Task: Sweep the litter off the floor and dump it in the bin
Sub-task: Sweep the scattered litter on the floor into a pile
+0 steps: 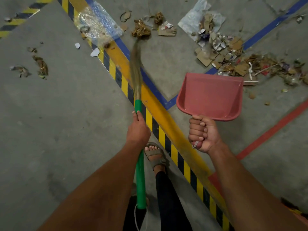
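Two hands work: left hand (138,129) fingers wrap the broom (137,104); right hand (202,133) fingers clench the red dustpan (210,95) above littered floor (66,114).

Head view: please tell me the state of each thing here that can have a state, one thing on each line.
Broom: gripped by the left hand, bristle tip at the litter, blurred.
Dustpan: empty, held up off the floor by the right hand.
Litter pile: on the floor, not collected.
Plastic wrap: crumpled, lying across the striped tape.
Scattered scraps: loose on the floor.
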The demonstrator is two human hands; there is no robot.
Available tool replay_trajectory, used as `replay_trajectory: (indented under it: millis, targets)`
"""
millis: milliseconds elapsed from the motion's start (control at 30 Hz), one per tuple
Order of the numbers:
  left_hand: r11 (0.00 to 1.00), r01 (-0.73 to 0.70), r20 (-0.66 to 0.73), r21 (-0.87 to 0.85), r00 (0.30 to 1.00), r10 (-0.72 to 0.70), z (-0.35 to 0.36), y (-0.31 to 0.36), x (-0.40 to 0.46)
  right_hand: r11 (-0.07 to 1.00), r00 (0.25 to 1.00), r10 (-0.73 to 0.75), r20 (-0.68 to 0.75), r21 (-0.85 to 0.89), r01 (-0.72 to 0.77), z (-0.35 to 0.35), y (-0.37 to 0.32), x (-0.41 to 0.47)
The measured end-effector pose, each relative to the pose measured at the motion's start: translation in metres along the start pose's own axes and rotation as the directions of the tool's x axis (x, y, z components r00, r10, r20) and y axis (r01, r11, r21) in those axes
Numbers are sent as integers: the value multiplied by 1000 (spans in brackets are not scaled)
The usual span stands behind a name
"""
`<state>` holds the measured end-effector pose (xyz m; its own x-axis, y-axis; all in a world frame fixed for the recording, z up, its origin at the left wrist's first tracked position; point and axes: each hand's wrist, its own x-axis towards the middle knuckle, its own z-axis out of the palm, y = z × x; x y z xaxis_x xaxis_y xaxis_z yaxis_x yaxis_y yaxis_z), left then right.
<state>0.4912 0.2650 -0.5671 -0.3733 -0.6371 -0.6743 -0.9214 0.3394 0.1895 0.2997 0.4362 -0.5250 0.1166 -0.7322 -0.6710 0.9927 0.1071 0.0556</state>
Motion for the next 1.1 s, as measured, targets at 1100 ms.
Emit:
replay_trajectory:
  millis: [1100]
  targets:
    - [924,254,-24,-285,962,-272,-76,-240,65,837,899,438,-9,-362,-411,180,94,213]
